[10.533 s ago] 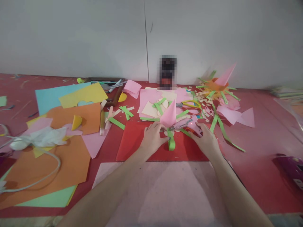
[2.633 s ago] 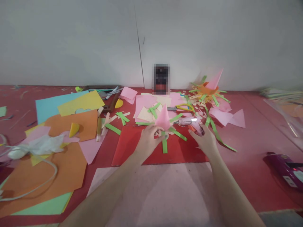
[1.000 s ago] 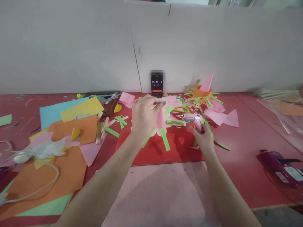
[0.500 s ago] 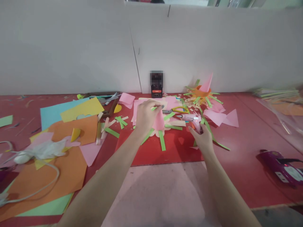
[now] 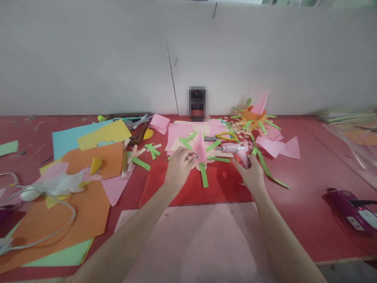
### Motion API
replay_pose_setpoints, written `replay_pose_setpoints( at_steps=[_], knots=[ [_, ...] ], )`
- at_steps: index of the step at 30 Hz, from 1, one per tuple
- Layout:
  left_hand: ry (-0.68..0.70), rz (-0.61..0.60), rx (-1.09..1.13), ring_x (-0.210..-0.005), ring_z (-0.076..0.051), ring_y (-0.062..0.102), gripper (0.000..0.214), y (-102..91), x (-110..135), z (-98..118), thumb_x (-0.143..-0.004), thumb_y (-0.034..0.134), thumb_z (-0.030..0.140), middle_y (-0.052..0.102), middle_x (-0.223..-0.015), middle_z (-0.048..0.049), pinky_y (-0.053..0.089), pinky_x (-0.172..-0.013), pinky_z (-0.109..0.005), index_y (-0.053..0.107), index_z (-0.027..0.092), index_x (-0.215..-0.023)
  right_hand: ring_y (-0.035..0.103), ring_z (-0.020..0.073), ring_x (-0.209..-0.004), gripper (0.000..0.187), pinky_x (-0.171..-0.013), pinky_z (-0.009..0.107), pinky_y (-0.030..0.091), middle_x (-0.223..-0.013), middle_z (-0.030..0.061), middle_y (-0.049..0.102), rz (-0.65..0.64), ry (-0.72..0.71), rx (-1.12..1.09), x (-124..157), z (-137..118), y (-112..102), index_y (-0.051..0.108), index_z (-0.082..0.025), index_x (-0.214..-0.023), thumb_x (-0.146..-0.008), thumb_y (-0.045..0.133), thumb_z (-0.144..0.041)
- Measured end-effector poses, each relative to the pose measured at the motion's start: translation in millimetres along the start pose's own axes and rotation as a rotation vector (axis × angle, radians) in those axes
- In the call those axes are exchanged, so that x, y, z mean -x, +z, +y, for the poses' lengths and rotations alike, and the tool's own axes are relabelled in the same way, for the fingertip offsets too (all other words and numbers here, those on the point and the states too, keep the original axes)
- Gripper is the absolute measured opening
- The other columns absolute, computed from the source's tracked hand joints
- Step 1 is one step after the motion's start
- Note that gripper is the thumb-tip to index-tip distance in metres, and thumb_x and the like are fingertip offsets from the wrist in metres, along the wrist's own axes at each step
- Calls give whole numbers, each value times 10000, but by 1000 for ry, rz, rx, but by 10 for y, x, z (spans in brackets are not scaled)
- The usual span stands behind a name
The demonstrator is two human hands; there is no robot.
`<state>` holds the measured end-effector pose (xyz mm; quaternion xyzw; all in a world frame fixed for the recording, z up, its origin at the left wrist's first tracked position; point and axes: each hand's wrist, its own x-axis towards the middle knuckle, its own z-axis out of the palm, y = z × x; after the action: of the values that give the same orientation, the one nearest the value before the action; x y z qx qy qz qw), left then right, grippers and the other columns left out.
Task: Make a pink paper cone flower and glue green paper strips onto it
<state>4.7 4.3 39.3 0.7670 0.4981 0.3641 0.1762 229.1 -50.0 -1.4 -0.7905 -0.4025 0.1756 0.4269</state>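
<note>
A pink paper cone [image 5: 200, 148] stands upright on a pale scalloped paper base with green paper strips [image 5: 204, 175] spreading out around it. My left hand [image 5: 180, 167] is at the cone's lower left, its thumb and fingers pinched together close to the paper. Whatever may lie between those fingertips is too small to see. To the right, my right hand [image 5: 251, 173] grips the handle of a pink hot glue gun [image 5: 235, 149], whose nozzle points left toward the cone. Under the paper piece lies a glossy red board [image 5: 182, 188].
Yellow-handled pliers [image 5: 225, 136] lie behind the glue gun. A similar orange piece with a pink cone [image 5: 259, 105] stands at the back right. Coloured sheets [image 5: 85, 210] and a white cable cover the left. A phone [image 5: 198, 104] leans on the wall; a purple power strip [image 5: 352, 210] sits right.
My left hand has moved down from the cone's tip to its lower left side, uncovering the cone. The glue gun in my right hand has shifted slightly left.
</note>
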Motion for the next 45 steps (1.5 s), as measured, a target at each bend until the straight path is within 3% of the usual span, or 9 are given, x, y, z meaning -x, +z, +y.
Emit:
replay_pose_setpoints(
  at_steps=[4, 8, 15, 23, 41, 45],
  knots=[
    [-31, -158, 38, -761, -130, 562, 53, 190, 244, -148, -813, 567, 244, 588, -880, -12, 464, -686, -257, 585, 194, -815, 547, 212, -905, 655, -767, 299, 418, -1072, 92, 585, -46, -32, 21, 63, -29, 30, 538, -166, -1156, -626, 585, -547],
    [-91, -222, 66, -833, -158, 568, 187, 284, 295, -196, -764, 629, 262, 559, -962, -27, 483, -739, -298, 571, 200, -930, 554, 212, -863, 654, -751, 309, 426, -999, 83, 595, -90, -45, 53, 93, -26, 74, 543, -170, -1145, -627, 561, -570],
    [-65, -234, -34, -918, -205, 551, 301, 324, 295, -196, -697, 699, 257, 542, -992, -45, 467, -822, -372, 567, 193, -959, 553, 222, -827, 631, -723, 321, 424, -943, 85, 591, -106, -67, 105, 83, -11, 84, 556, -175, -1120, -636, 546, -579],
    [-76, -197, 16, -898, -199, 557, 286, 347, 324, -208, -695, 701, 245, 557, -987, -38, 476, -801, -368, 559, 207, -940, 523, 189, -735, 588, -690, 304, 411, -821, 42, 570, -90, -77, 140, 71, 9, 91, 569, -180, -1065, -628, 557, -574],
    [-50, -253, 45, -923, -198, 548, 192, 297, 315, -164, -731, 660, 191, 576, -986, -28, 452, -793, -351, 552, 212, -887, 510, 189, -745, 600, -702, 304, 409, -860, 53, 567, -101, -96, 144, 77, -2, 74, 556, -165, -1097, -649, 549, -565],
    [-48, -266, -16, -982, -221, 533, 254, 303, 326, -164, -746, 651, 227, 562, -1039, -44, 435, -859, -386, 558, 211, -983, 510, 183, -740, 606, -700, 301, 406, -857, 46, 569, -112, -81, 147, 71, 11, 80, 549, -169, -1102, -644, 556, -567]
  ],
)
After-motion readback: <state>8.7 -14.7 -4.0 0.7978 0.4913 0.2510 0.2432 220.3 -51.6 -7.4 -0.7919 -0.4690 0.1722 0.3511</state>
